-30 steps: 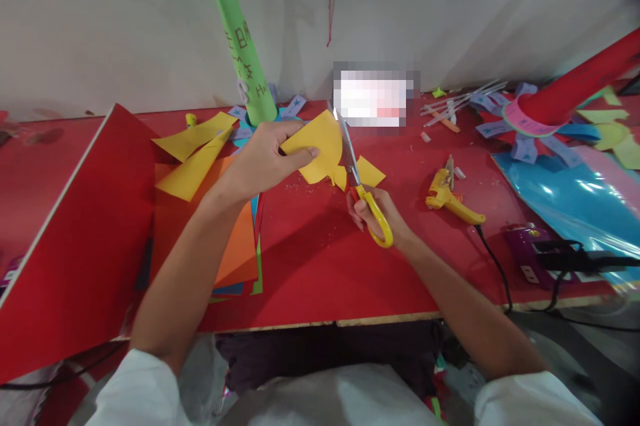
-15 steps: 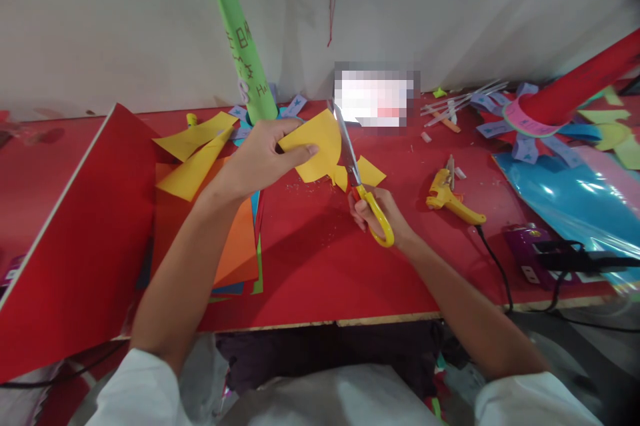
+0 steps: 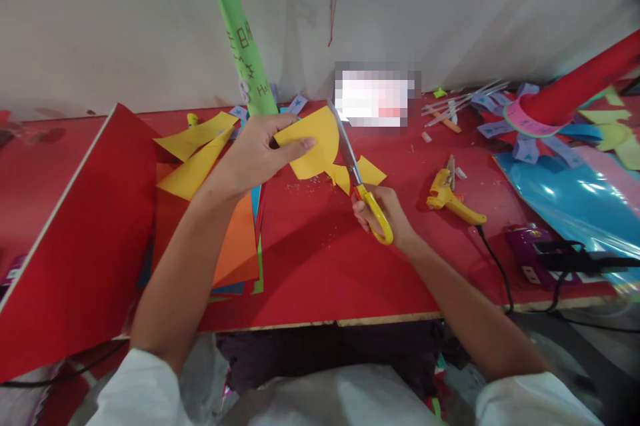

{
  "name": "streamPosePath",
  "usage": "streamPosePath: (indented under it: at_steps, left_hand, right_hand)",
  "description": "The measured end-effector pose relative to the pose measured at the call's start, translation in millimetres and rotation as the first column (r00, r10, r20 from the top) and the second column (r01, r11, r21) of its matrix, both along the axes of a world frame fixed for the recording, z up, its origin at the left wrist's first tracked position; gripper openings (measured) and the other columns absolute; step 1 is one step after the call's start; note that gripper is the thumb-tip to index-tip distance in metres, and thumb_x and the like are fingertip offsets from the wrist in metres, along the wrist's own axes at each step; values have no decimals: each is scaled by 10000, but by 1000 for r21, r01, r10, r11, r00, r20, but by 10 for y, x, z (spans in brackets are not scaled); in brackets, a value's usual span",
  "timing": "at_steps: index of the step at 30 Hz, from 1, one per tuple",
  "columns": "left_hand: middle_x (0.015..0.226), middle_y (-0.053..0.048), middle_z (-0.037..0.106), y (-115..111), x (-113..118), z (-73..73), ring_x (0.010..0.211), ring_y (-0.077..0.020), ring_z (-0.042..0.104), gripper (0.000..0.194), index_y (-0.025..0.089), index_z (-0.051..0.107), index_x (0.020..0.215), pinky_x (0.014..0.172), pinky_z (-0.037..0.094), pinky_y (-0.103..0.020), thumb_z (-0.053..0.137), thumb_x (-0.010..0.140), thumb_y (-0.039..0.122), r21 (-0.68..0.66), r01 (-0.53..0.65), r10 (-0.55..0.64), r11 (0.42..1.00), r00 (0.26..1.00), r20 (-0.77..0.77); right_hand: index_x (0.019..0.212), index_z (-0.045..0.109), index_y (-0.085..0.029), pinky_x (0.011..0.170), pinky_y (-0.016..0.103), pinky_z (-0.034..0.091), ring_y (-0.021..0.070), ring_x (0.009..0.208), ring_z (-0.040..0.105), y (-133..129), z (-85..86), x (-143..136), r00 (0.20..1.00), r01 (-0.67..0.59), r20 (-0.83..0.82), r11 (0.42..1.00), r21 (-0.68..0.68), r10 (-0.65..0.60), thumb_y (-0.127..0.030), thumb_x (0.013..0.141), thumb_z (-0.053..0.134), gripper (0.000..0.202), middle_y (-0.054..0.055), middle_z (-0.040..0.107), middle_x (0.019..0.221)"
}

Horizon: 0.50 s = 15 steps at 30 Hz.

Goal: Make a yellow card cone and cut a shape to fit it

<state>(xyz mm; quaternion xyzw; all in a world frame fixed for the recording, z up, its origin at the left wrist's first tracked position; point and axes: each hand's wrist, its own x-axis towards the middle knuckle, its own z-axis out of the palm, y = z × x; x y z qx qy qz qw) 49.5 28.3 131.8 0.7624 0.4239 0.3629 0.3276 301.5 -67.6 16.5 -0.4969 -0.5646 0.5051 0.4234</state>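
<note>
My left hand (image 3: 263,153) pinches a piece of yellow paper (image 3: 323,139) between thumb and fingers. Its right edge is curved and lies close beside the blades of the scissors (image 3: 349,149); whether they touch, I cannot tell. My right hand (image 3: 383,209) grips those scissors by their yellow handle, blades pointing up and away from me. Below the blades, yellow paper offcuts (image 3: 371,173) lie on the red table (image 3: 320,266). More yellow sheets (image 3: 200,156) rest left of my left hand, over orange paper (image 3: 240,246) partly hidden by my forearm.
A large red board (image 3: 95,233) leans at the left. Behind my left hand stands a green paper tube (image 3: 245,46). At right are a yellow glue gun (image 3: 453,199) with a cord, a purple box (image 3: 530,249), blue plastic film (image 3: 550,193) and a red tube (image 3: 585,79).
My left hand has drawn the yellow paper slightly to the left, its curved edge shifting a little from the blades. The scissors have barely moved.
</note>
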Motion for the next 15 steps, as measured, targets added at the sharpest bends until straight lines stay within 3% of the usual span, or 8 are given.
streamPosePath:
  at_steps: [3,7,15]
  left_hand:
    - [702,3,531,0,1,3,686,-171,607,326,219,620,866,566,468,-282,834,926,458,-44,11,-8,999,997,74]
    - [749,-7,655,-19,39,12,661,-148,587,318,229,659,1096,566,490,-280,844,934,430,-131,61,-37,990,984,173]
    - [669,-10,673,-62,178,-19,582,-157,592,310,232,640,926,532,495,-331,854,912,457,-150,102,-70,983,976,204]
  right_hand:
    - [772,462,-260,416,275,317,95,414,403,9,33,-45,997,19,-74,999,31,-16,-966,803,688,742,-76,430,545]
    - [830,496,-260,468,287,394,107,487,423,45,12,-114,990,36,-141,997,73,-25,-1102,730,526,849,-57,473,633]
    - [855,562,-240,475,281,414,112,508,432,0,-34,-101,990,1,-144,999,42,5,-1047,772,591,812,-55,474,640]
